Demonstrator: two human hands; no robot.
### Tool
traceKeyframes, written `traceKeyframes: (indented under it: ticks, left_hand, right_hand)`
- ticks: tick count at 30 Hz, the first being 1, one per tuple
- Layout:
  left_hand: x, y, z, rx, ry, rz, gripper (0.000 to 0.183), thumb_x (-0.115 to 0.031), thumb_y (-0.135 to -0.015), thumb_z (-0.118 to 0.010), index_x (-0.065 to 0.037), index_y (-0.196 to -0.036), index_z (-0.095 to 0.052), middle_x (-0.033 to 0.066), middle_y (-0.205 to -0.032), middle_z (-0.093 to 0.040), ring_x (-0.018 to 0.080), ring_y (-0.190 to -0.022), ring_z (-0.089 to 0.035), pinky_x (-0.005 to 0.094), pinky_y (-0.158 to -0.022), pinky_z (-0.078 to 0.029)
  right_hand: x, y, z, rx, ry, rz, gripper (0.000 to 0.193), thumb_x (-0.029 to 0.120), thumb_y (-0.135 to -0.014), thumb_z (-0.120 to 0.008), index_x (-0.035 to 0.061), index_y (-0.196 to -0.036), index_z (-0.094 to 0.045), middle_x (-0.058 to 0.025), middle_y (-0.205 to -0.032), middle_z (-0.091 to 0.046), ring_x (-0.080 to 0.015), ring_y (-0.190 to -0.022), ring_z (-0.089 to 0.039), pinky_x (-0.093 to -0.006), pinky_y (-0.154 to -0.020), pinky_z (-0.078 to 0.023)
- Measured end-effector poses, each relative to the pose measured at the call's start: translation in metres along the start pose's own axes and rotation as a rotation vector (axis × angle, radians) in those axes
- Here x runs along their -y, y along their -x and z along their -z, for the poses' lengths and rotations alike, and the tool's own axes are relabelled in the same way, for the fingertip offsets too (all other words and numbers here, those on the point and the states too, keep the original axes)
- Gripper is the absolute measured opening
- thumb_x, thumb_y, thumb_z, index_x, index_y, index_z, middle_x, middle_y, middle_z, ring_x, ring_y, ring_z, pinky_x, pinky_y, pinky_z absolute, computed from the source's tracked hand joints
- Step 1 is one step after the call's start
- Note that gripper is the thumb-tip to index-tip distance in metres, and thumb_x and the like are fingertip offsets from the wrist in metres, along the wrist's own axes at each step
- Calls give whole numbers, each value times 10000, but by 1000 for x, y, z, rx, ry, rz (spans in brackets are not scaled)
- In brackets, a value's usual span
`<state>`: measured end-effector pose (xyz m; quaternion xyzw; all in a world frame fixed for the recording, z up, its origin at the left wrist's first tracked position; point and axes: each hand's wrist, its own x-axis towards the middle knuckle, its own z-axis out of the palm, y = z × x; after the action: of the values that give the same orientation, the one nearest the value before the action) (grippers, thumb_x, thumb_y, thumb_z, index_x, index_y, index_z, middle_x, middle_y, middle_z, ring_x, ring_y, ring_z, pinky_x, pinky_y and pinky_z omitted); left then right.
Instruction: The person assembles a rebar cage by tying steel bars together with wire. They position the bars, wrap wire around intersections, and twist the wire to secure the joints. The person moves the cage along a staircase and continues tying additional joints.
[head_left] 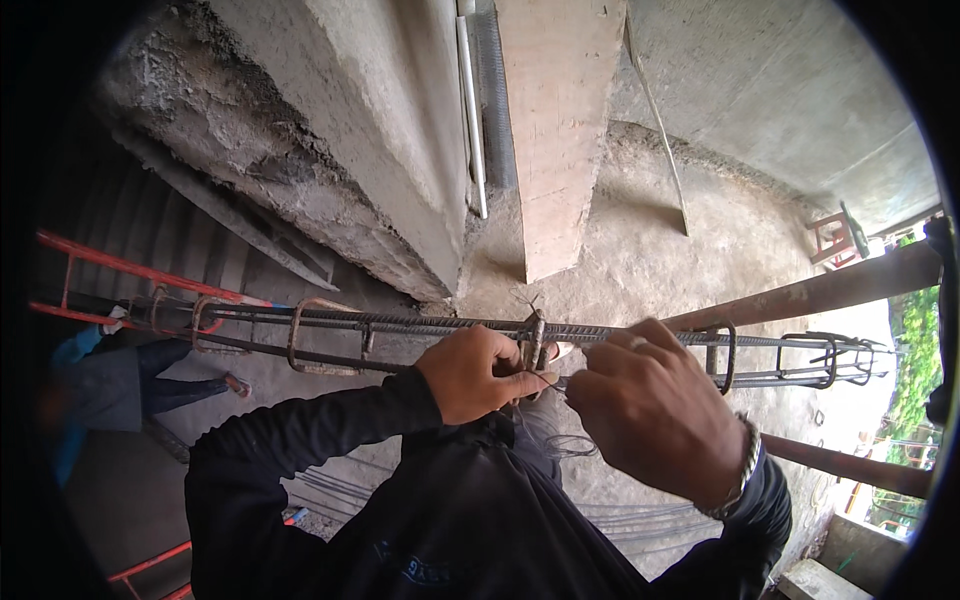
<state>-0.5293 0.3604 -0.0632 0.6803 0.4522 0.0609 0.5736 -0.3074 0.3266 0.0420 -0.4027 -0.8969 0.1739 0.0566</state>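
A long cage of ribbed steel rebar (440, 324) runs across in front of me, with bent steel stirrups (297, 335) around its bars. My left hand (470, 375) is at the middle of it, thumb and fingers pinched on thin tie wire (545, 379) beside an upright stirrup (537, 330). Wire ends stick up above that stirrup. My right hand (660, 410) is closed just right of the same joint, slightly blurred; what its fingers grip is hidden. Loops of thin wire (570, 445) hang below, between the hands.
A concrete beam (380, 150) and a wooden board (560, 140) stand ahead. Rusty steel pipes (810, 290) cross at right. Another person (110, 385) is at the cage's left end, near a red metal frame (150, 266). More rods (640, 520) lie below.
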Motion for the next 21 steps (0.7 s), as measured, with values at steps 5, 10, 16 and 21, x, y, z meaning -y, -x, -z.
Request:
traceKeyframes:
  ticks: [5, 10, 16, 21]
  left_hand:
    - [-3, 5, 6, 21, -36, -70, 315, -276, -934, -729, 38, -909, -736, 66, -745, -720, 55, -695, -618, 253, -631, -490]
    - [-10, 3, 11, 79, 111, -106, 336, -300, -921, -749, 35, -905, -728, 33, -692, -664, 39, -650, -539, 241, -581, -432]
    - [-21, 3, 6, 61, 28, 60, 431, -357, -948, -741, 62, -856, -701, 51, -683, -668, 28, -648, -548, 245, -551, -434]
    - [-20, 4, 4, 37, 35, 19, 423, -348, -931, -764, 62, -847, -703, 55, -685, -675, 27, -663, -553, 246, -550, -435]
  right_hand:
    - [7, 26, -30, -173, -36, -135, 69, 36, -795, -684, 74, -847, -709, -45, -767, -594, -213, -840, -632, -373, -834, -463]
    - [6, 44, -60, -229, -59, -117, 158, 29, -785, -694, 66, -935, -727, -41, -802, -598, -221, -869, -618, -381, -851, -459]
    - [4, 51, -81, -281, -123, -94, 243, 13, -772, -667, 59, -1000, -738, -36, -816, -611, -209, -871, -613, -378, -894, -455]
    - [-6, 55, -91, -262, -149, -68, 241, 60, -797, -655, 73, -1034, -701, -41, -888, -623, -208, -943, -611, -386, -939, -437]
